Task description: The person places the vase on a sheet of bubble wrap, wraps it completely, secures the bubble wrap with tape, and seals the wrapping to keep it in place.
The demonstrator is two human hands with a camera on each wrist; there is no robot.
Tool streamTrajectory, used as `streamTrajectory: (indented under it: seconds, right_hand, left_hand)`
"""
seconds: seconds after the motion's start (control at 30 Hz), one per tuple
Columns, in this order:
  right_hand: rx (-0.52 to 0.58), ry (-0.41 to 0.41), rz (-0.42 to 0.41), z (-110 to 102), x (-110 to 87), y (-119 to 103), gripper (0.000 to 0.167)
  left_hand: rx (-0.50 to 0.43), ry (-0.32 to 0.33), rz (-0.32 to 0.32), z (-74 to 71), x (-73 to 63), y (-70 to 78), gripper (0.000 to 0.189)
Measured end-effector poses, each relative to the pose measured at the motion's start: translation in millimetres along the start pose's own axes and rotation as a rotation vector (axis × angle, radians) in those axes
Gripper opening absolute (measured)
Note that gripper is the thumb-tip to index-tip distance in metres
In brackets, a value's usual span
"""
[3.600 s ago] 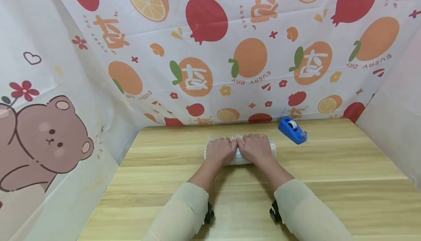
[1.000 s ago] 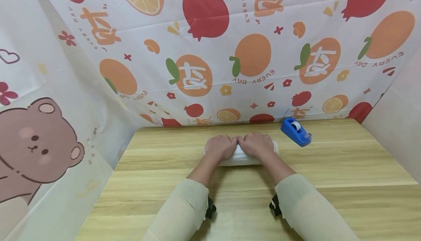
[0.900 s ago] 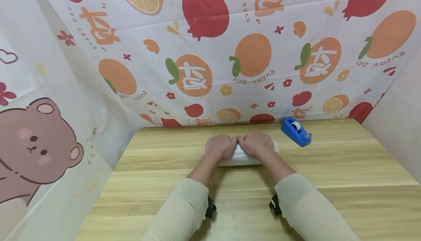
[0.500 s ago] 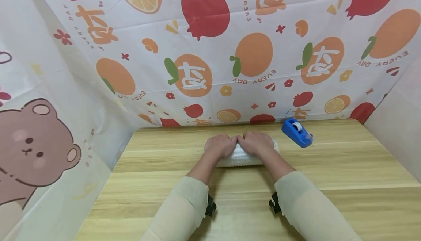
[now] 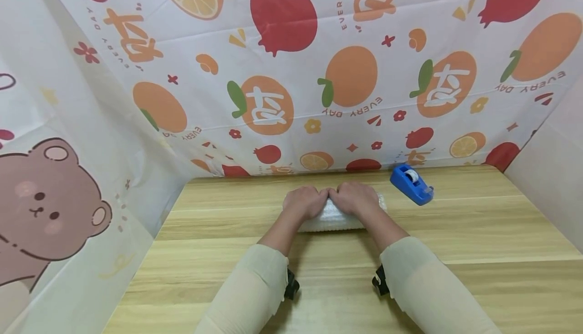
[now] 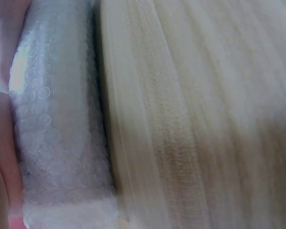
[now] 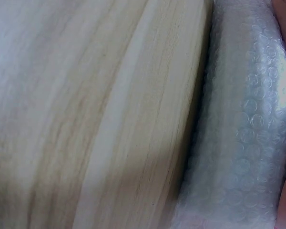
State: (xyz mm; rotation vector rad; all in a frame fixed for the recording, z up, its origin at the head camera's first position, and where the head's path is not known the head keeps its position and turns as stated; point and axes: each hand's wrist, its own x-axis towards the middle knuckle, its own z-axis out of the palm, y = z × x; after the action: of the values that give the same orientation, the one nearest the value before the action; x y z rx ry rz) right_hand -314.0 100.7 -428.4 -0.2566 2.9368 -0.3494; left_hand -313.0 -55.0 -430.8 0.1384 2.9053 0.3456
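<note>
Head view: a person's left hand [image 5: 306, 202] and right hand [image 5: 356, 200] curl over a rounded bundle of clear bubble wrap [image 5: 334, 218], thumbs meeting, fingertips hidden. It lies left of the blue plastic tape dispenser [image 5: 412, 184]. Both forearms [image 5: 281, 233] reach forward, converging.

Left wrist view: left hand against the wrap.

Right wrist view: right hand likewise.

One left hand [image 5: 306, 202] and one right hand [image 5: 355, 200] were counted, two in all. One bubble-wrap bundle [image 5: 334, 218] was tallied, same one across three views. One left sleeve [image 5: 249, 288] and one right sleeve [image 5: 430, 283] were logged, plus two black wrist devices [image 5: 292, 285]. One blue tape dispenser [image 5: 410, 187] was noted, one tape roll [image 5: 412, 175] in it. One table [image 5: 218, 253], one fruit-print sheet [image 5: 305, 86] and one printed bear [image 5: 50, 202] were marked.
</note>
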Motion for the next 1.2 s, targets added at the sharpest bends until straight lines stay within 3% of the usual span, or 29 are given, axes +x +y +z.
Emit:
streamTrajectory:
  seconds: [0.73, 1.2]
  right_hand:
    - [0.030, 0.007, 0.009, -6.2, -3.3, -3.7, 0.056]
    - [0.015, 0.034, -0.008, -0.1, -6.6, -0.5, 0.060]
  left_hand:
    - [-0.006, 0.010, 0.006, -6.7, -4.1, 0.0, 0.069]
    - [-0.024, 0.040, 0.020, 1.2, -9.0, -0.5, 0.069]
